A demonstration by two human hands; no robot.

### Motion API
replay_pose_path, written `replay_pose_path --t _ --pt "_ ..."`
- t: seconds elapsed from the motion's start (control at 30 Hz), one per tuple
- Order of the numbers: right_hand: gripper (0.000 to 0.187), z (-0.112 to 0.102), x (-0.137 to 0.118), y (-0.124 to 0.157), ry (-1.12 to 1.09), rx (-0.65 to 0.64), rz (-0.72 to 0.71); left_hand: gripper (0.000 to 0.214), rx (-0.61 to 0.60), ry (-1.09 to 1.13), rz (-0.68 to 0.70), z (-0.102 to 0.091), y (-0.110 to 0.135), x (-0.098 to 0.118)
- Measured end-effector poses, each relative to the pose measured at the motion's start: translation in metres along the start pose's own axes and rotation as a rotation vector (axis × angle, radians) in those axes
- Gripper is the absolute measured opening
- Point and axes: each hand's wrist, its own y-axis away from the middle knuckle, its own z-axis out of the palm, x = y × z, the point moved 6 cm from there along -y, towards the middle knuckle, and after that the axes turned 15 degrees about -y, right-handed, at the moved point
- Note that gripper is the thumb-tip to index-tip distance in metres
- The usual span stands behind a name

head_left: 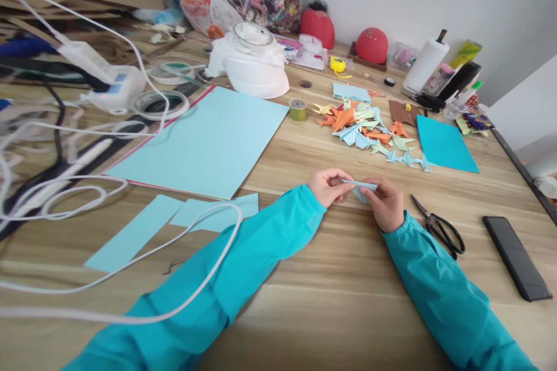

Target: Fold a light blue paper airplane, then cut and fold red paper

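Note:
A small folded piece of light blue paper (362, 190) is held between my two hands above the wooden table. My left hand (329, 186) pinches its left end between thumb and fingers. At the other end, my right hand (384, 202) grips it the same way. Beyond my hands lies a pile of folded paper cranes (354, 124) in orange, pale green, yellow and light blue. Black-handled scissors (438, 226) rest just right of my right hand. To the left are a large light blue sheet (209, 139) and cut paper strips (134, 233).
A white cable (217, 269) loops across the left side, over the strips. A phone (517, 256) lies at the right. Farther back are a spool of thread (297, 110), a teal sheet (447, 144), a yellow tape measure (337, 65) and a power strip (119, 90).

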Motion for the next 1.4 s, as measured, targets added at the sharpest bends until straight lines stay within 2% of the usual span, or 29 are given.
replay_pose_path --t 0.13,0.43,0.6,0.7,0.9,1.2,1.4 --pt "0.022 -0.001 0.007 0.003 -0.066 0.023 0.172 0.037 -0.005 -0.030 0.002 -0.001 0.002 0.006" --pt "0.025 -0.002 0.008 0.003 -0.177 0.065 0.306 0.034 -0.021 -0.062 -0.008 0.000 0.004 0.007" --pt "0.033 0.002 0.011 0.005 -0.191 0.028 0.401 0.036 -0.024 -0.059 -0.034 0.001 0.003 0.006" --pt "0.032 0.003 0.010 0.005 -0.234 0.016 0.420 0.038 -0.016 -0.046 -0.052 0.000 0.003 0.005" --pt "0.034 0.011 0.012 0.004 -0.282 -0.126 0.426 0.035 0.009 -0.041 -0.049 -0.002 0.004 0.006" --pt "0.030 0.004 0.014 0.002 -0.312 -0.013 0.392 0.041 -0.025 0.026 -0.079 0.001 0.003 0.005" --pt "0.027 0.005 0.015 0.002 -0.319 -0.029 0.408 0.032 -0.088 -0.050 -0.011 0.000 0.001 0.005"
